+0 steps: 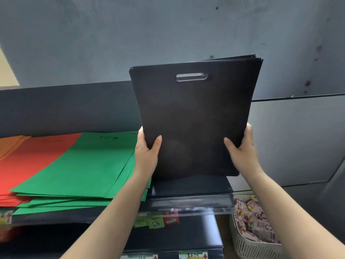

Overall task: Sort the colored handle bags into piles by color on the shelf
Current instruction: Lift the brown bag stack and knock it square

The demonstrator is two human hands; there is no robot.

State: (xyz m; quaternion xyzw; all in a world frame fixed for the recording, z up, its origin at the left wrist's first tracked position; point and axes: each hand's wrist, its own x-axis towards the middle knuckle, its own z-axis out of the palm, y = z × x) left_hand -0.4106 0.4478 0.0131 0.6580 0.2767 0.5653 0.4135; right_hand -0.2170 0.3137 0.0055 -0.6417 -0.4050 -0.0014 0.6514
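Observation:
A stack of several black handle bags (pixel 194 113) stands upright above the right end of the dark shelf (pixel 188 187), its cut-out handle at the top. My left hand (pixel 147 152) grips its lower left edge and my right hand (pixel 240 148) grips its lower right edge, thumbs on the front face. On the shelf to the left lie flat piles: green bags (pixel 78 165), red bags (pixel 28 161) and, at the far left, orange bags (pixel 9 144).
A grey wall rises behind the shelf. A white plastic basket (pixel 250 245) with wrapped snack packets stands at the lower right. Price labels (pixel 156 221) hang on the shelf's front rail, with a darker lower shelf beneath.

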